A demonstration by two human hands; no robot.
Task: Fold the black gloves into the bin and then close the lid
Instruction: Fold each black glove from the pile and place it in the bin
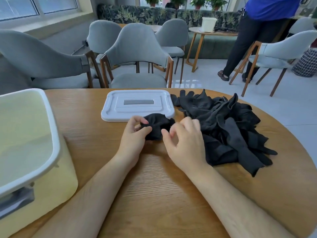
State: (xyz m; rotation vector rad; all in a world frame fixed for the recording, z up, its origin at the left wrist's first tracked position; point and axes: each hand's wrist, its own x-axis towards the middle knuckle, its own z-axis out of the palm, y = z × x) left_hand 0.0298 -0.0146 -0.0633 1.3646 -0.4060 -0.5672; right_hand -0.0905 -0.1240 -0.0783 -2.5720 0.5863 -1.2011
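Black glove (157, 125) pinched between curled left hand (135, 136) and right hand (184, 141).

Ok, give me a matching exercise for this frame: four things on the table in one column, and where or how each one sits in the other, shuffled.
Things
1. bin
2. lid
3. glove pile
4. bunched glove

Places
A. pinched by the left hand, mid-table
B. heaped on the right side
C. open, at the left edge
D. lying flat, beyond the hands

Pairs: 1-C, 2-D, 3-B, 4-A
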